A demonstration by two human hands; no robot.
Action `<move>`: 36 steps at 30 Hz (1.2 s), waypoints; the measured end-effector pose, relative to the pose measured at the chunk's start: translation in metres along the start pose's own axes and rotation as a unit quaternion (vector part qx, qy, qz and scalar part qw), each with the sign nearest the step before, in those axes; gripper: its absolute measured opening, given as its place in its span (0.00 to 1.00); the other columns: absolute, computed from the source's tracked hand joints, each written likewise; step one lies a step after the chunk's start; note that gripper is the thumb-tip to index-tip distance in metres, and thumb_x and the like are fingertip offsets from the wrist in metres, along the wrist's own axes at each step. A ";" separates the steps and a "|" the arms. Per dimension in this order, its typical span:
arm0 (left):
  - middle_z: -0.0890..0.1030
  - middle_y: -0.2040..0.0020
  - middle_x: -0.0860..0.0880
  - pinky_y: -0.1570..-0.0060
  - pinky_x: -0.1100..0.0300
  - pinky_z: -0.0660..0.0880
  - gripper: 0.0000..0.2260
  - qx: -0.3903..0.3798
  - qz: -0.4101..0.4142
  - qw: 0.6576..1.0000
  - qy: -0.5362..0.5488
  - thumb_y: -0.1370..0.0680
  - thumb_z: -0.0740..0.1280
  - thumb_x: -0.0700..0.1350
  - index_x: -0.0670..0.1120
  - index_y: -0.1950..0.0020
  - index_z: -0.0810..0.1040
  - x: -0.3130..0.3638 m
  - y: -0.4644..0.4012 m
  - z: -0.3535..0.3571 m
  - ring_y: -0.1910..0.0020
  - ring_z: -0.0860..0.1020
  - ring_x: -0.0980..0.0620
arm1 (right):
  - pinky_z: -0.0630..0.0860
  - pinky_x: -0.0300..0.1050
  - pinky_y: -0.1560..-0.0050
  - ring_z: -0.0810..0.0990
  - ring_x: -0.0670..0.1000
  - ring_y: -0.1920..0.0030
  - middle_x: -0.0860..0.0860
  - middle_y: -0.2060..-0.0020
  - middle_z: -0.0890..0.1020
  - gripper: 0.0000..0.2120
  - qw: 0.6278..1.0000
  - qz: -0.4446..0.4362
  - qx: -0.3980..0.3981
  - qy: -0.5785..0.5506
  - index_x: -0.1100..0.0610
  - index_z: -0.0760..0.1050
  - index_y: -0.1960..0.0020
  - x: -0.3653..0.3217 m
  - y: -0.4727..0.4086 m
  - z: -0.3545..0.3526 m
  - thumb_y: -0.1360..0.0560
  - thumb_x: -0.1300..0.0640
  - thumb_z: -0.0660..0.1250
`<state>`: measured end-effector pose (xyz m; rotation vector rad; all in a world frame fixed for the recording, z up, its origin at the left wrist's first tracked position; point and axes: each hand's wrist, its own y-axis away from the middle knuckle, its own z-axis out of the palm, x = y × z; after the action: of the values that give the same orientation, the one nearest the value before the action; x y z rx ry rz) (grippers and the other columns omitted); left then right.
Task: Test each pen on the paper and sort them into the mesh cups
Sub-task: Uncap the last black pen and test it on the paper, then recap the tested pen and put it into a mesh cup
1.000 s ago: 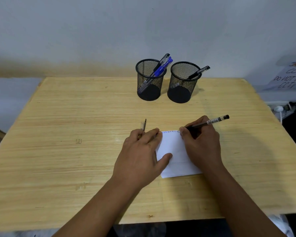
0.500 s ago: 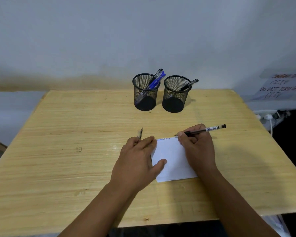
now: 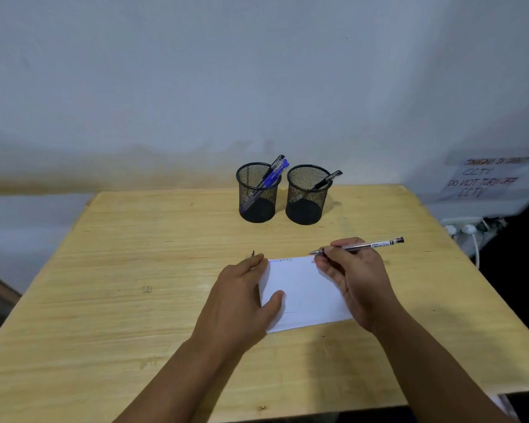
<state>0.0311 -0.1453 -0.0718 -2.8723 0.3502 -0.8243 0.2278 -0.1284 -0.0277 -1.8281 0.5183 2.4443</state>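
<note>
Wooden and pale, the desk (image 3: 104, 300) carried a white sheet of paper (image 3: 306, 288), which served as the landmark. A black-and-silver pen (image 3: 361, 246) was pinched between the curled fingers (image 3: 329, 254) of the right hand (image 3: 356, 279) at the paper's far right corner. Its long axis lay nearly level, running left to right: the tip was pointed left, just over the paper's far edge, and the capped end was pointed right, beyond the paper. The left hand (image 3: 242, 297) was laid flat on the paper's left edge, its thumb pressed onto the sheet; a small dark object (image 3: 251, 254) showed past its fingertips, too hidden to name. Beyond the paper, two black mesh cups were stood side by side: the left cup (image 3: 258, 192) held blue pens, the right cup (image 3: 308, 193) one black pen.
</note>
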 end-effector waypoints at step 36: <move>0.81 0.56 0.63 0.59 0.64 0.73 0.06 0.073 -0.008 0.988 0.133 0.23 0.70 0.46 0.58 0.50 0.81 0.006 -0.001 -0.037 0.57 0.76 0.59 | 0.78 0.33 0.62 0.85 0.44 0.61 0.47 0.63 0.86 0.04 0.968 -0.122 -0.090 0.202 0.58 0.80 0.55 -0.009 0.042 0.020 0.27 0.66 0.72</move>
<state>0.0162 -0.1486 -0.0370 -2.6371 0.2807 -1.1887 0.2020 -0.1602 -0.0041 -2.3199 0.0726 2.0236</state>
